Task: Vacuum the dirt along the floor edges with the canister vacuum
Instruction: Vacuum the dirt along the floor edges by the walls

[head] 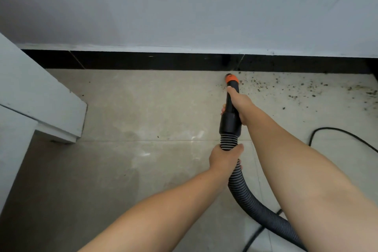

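Item: black rigid vacuum nozzle (230,106) with an orange tip (231,78), pointed at the foot of the wall; the tip sits on the tiled floor (143,108) just short of the black skirting strip (143,61), near a pale joint in that strip. Right hand (239,104): wrapped round the nozzle tube from the right side, fingers curled about it, fingertips showing on the tube's left edge. Left hand (225,158): closed round the ribbed grey hose (243,192) just below the wide black collar (230,125) where hose meets nozzle, thumb laid across the top. The hose curves down and rightward, passing under the right forearm and out at the lower edge of the head view. Dirt (290,88): dark crumbs and specks strewn over the floor to the right of the tip, along the skirting and thickening toward the right edge (a few stray specks lie left of the nozzle too). Black cable (343,135): loops across the floor at right, well apart from the nozzle; a further stretch shows by the hose at bottom. White furniture or fitting (41,104): at left, corner resting near the floor, kind not discernible. Wall (184,6): pale grey, scuffed at upper right.
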